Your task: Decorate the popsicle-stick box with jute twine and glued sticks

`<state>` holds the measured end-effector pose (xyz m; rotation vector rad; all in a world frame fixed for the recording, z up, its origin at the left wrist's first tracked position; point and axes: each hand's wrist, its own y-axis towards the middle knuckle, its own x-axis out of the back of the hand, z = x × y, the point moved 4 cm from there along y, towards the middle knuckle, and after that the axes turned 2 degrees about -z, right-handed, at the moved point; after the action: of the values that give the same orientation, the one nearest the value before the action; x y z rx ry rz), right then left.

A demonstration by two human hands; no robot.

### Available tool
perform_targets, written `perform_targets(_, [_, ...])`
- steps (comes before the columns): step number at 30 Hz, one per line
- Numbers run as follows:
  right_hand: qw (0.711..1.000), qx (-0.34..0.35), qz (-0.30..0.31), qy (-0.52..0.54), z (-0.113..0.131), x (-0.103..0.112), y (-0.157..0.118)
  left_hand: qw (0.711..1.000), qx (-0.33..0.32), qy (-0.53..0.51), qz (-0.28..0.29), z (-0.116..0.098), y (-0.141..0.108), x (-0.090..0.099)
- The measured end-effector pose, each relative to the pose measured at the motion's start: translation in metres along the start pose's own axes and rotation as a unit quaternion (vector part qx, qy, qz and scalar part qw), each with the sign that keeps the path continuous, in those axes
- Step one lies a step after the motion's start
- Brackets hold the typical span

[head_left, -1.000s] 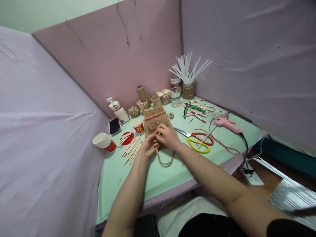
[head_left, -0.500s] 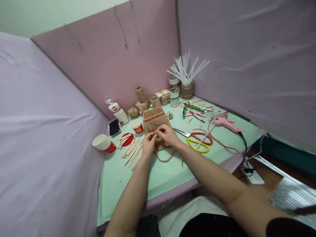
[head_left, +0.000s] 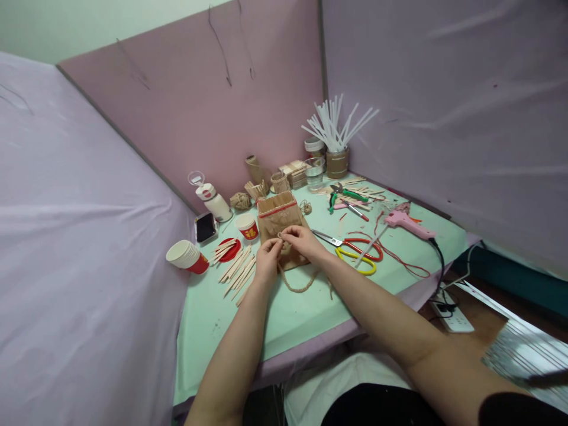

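A brown bag-like craft piece (head_left: 279, 220) with a red band along its rim lies in the middle of the table. Over its front, my left hand (head_left: 268, 255) and my right hand (head_left: 302, 241) meet, fingertips close together. Both pinch a thin twine that forms a small loop between them. From beneath the hands a braided twine cord (head_left: 296, 290) curves down onto the green tabletop, its loose end at the right. The bag's lower front is partly hidden by my hands.
Scissors (head_left: 355, 248), a pink glue gun (head_left: 408, 223) and green-handled pliers (head_left: 341, 194) lie to the right. Wooden sticks (head_left: 239, 269), a paper cup (head_left: 247, 226) and stacked cups (head_left: 186, 257) are at left. White glue sticks (head_left: 335, 127) stand in a pot behind.
A small twine loop now shows between my fingertips. My right hand has shifted very slightly; the bag stays in place.
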<state>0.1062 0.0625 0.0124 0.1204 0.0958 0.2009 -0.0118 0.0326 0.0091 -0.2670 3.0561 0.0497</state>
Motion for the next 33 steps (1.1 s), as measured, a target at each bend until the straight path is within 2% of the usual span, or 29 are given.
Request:
perform_targets(3, [0.998, 0.040, -0.017, -0.037, 0.000, 0.002, 0.001, 0.989, -0.089, 0.113, -0.017, -0.007, -0.003, 0.000])
perform_targets(6, [0.994, 0.079, -0.033, -0.074, 0.002, 0.004, 0.002, 0.978, -0.124, 0.168, -0.021, -0.012, -0.005, -0.001])
perform_targets(10, [0.986, 0.107, -0.052, -0.117, 0.002, 0.008, 0.002, 0.970, -0.115, 0.212, -0.014, -0.010, -0.005, -0.002])
perform_targets(15, [0.973, 0.132, -0.109, -0.153, -0.002, 0.011, 0.003, 0.964, -0.119, 0.238, -0.001, -0.013, -0.008, -0.006])
perform_targets(21, [0.967, 0.124, -0.133, -0.178, -0.006, 0.010, 0.002, 0.961, -0.137, 0.237, 0.027, -0.016, -0.012, -0.009])
perform_targets(27, [0.953, 0.116, -0.227, -0.162, 0.002, 0.023, 0.001, 0.959, -0.116, 0.246, 0.079, -0.006, -0.017, -0.017])
perform_targets(29, [0.956, 0.113, -0.227, -0.144, 0.003, 0.025, 0.002, 0.965, -0.102, 0.231, 0.076, -0.005, -0.017, -0.018])
perform_targets(33, [0.983, 0.072, -0.166, -0.040, 0.003, 0.023, 0.005, 0.974, -0.106, 0.194, 0.044, -0.008, -0.014, -0.014])
